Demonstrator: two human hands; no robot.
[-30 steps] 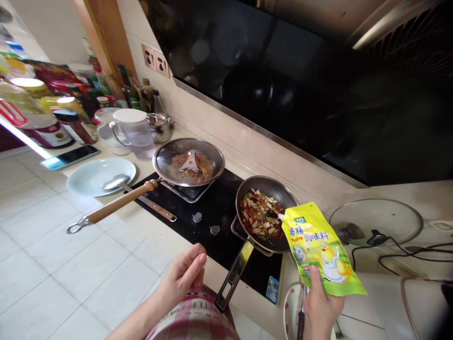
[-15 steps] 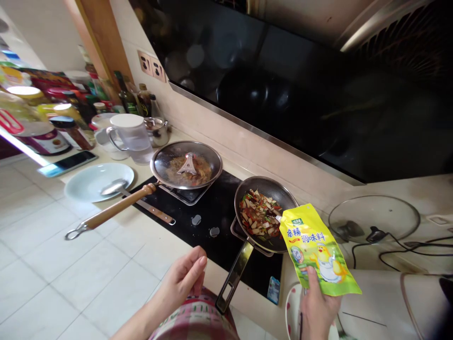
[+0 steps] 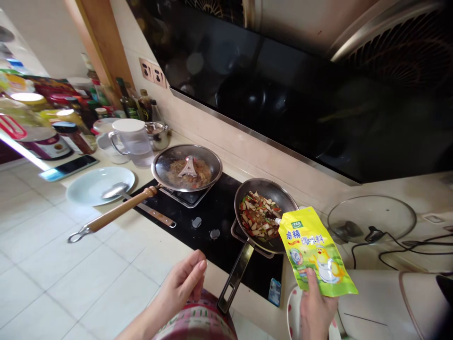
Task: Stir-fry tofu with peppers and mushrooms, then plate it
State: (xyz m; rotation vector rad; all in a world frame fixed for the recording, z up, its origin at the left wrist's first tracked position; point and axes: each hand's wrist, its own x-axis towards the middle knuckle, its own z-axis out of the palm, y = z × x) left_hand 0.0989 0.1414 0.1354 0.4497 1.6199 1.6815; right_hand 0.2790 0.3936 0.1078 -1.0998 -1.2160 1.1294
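Observation:
My right hand [image 3: 317,302] grips a yellow-green seasoning pouch [image 3: 314,252], its white spout at the right rim of the open frying pan [image 3: 292,200]. Chopped food [image 3: 260,215] with white, red and green pieces lies in that pan. My left hand [image 3: 189,278] is closed in front of the cooktop [image 3: 208,212], left of the pan's black handle [image 3: 236,278]; what its curled fingers hold, if anything, is hidden. A second pan with a wooden handle [image 3: 120,212] sits on the left burner under a glass lid [image 3: 166,165], with food inside.
A pale plate [image 3: 83,186] with a spoon [image 3: 116,190], a phone [image 3: 69,167], a water jug [image 3: 132,141] and several jars and bottles stand left. Right are a glass lid [image 3: 389,212], black cables [image 3: 392,250] and a spotted dish [image 3: 293,311]. The dark hood [image 3: 265,94] hangs above.
The view has shifted slightly. The pouch has tipped a little in my right hand, its spout still at the pan. My left hand keeps its closed pose.

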